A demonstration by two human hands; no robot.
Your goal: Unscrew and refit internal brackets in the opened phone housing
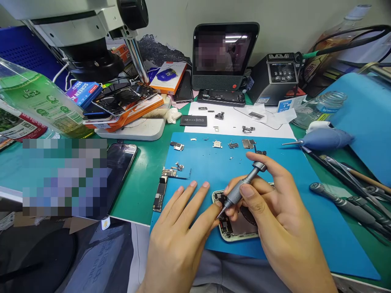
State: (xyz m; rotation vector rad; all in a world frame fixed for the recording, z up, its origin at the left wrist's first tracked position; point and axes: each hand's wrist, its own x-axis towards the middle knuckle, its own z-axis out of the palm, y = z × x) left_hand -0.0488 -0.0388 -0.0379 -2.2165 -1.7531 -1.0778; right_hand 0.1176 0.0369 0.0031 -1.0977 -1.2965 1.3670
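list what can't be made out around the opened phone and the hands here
Head view:
- Screwdriver tip and the screw it meets: hidden by the fingers of the left hand.
- Opened phone interior: mostly covered by the right hand.
- Loose parts on the blue mat: too small to identify.
- Small screen and the area beside the dark phone: blurred out.

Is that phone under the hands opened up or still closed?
Opened up: the phone lies with its insides bare, no screen on it, while the right hand holds a screwdriver tip inside it.
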